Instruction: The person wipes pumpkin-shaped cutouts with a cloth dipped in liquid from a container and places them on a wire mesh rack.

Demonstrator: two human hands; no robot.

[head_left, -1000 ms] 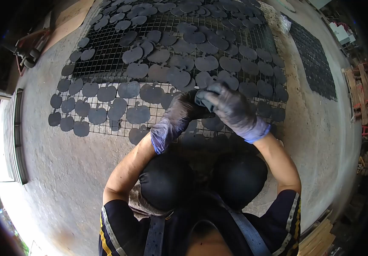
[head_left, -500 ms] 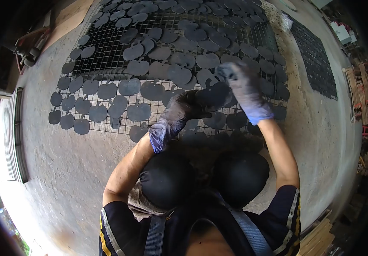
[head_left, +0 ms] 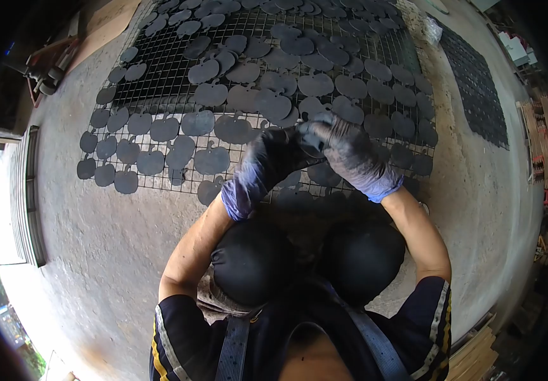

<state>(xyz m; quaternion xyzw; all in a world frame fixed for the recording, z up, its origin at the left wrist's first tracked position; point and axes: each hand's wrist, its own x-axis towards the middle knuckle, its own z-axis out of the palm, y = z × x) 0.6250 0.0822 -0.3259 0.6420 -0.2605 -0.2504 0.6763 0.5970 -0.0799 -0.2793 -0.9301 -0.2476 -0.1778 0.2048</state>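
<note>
Both my hands wear dark, paint-stained gloves with purple cuffs. My left hand (head_left: 267,162) grips a stack of dark apple-shaped flat cutouts (head_left: 312,136) held over the near edge of a wire mesh panel (head_left: 159,86). My right hand (head_left: 347,152) meets it from the right, with its fingers closed on the top cutout of that stack. Many more dark apple-shaped cutouts (head_left: 210,159) lie spread flat across the mesh, several overlapping. I am crouched, and my two dark-clad knees (head_left: 251,263) sit just below the hands.
The mesh lies on a rough concrete floor (head_left: 102,241). A second dark mesh panel (head_left: 477,89) lies at the far right. Wooden slats (head_left: 537,136) are stacked along the right edge, tools (head_left: 42,73) at the upper left, and a metal grate (head_left: 26,197) at the left.
My right hand reached out over the mesh to the far right half a second ago, then came back to the stack in my left hand. The left hand barely moved.
</note>
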